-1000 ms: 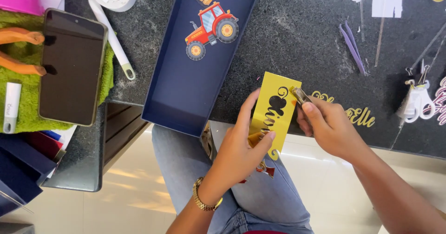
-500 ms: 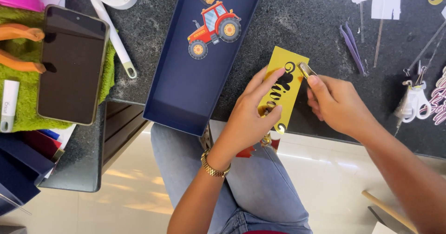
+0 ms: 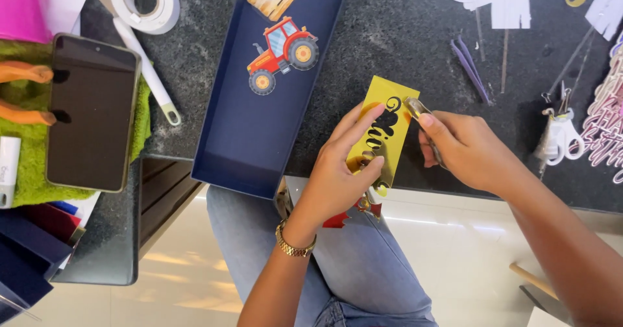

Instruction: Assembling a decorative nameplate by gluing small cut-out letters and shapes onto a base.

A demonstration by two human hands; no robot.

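1. Tilted a little further upright since half a second ago: yellow card (image 3: 384, 127), near the centre of the frame, with the left hand's fingers spread higher along its face.
2. Head view, centre: left hand (image 3: 337, 171) closed on the yellow card, thumb behind and fingers flat over the front, seemingly to steady it above the lap rather than on the counter.
3. Just right of centre: right hand (image 3: 468, 150) gripping a small metal tool (image 3: 418, 111), tip touching the card's upper right edge where black cut-out script shows; held pinched, probably for fine picking at the lettering.
4. Below the card: loose red and gold scraps (image 3: 354, 211) on the jeans, under the left hand.
5. Upper centre: long navy box lid (image 3: 243, 138) lying open side up on the dark stone counter (image 3: 402, 35), just left of the card, holding a red tractor cut-out (image 3: 283, 54) and a wooden-look label.
6. Left side: black phone (image 3: 91, 113) face up on a green towel, orange-handled pliers beside it, roll of white tape (image 3: 144, 1) at the upper left.
7. Upper right: white paper shapes, thin sticks and purple tweezers (image 3: 472, 67), well apart from both hands, within reach.
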